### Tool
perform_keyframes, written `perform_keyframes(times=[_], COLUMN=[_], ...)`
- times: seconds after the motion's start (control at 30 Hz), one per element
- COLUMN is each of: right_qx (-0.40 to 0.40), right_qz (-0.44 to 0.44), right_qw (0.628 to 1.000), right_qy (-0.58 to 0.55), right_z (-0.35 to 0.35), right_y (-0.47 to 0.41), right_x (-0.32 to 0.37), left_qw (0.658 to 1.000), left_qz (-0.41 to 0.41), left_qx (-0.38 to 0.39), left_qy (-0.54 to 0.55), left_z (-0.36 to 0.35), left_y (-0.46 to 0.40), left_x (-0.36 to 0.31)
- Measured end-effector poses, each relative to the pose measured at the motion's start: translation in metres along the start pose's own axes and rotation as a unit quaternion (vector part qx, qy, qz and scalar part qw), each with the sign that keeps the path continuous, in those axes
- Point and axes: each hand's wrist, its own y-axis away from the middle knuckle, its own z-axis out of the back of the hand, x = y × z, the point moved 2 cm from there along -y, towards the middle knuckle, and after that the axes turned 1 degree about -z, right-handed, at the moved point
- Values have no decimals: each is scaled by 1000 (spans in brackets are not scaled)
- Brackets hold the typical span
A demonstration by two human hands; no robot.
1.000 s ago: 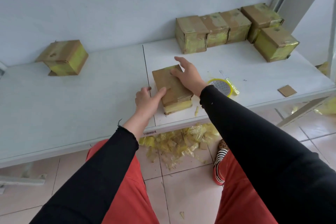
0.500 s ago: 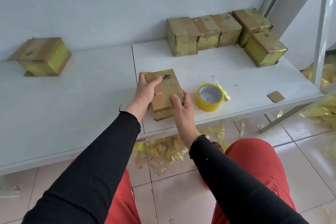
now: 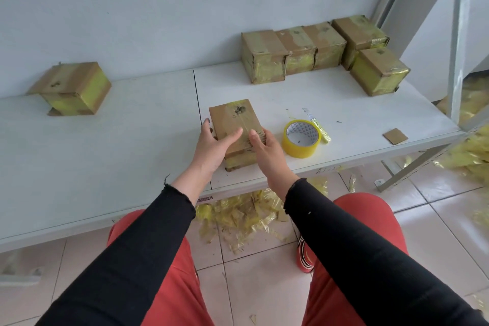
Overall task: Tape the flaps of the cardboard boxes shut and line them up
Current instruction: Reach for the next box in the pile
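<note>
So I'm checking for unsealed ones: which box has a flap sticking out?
The lone box at far left: a flap juts out at its base. The others by the wall and the one in hand look shut.

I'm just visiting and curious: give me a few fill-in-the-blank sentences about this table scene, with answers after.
1. Both hands, the left hand and the right hand, hold one cardboard ____.
2. The roll of tape beside the held box is ____ in colour.
3. The boxes by the wall, including the one in front, number ____.
4. The lone box sits at the table's far ____ side.

Missing words: box; yellow; five; left
</note>
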Motion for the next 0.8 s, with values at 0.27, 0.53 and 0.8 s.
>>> perform_keyframes(times=[0.27, 0.53, 0.8], right_qx=[47, 20, -77], right_qz=[-13, 48, 137], right_qw=[999, 998, 988], right_qy=[-1, -34, 2], right_z=[11, 14, 98], right_y=[5, -7, -53], right_x=[6, 19, 77], left_qw=[999, 992, 982], left_qz=[-11, -79, -135], left_qx=[-23, -87, -86], left_qy=[23, -37, -96], left_z=[-14, -21, -97], left_y=[12, -7, -67], left_x=[0, -31, -119])
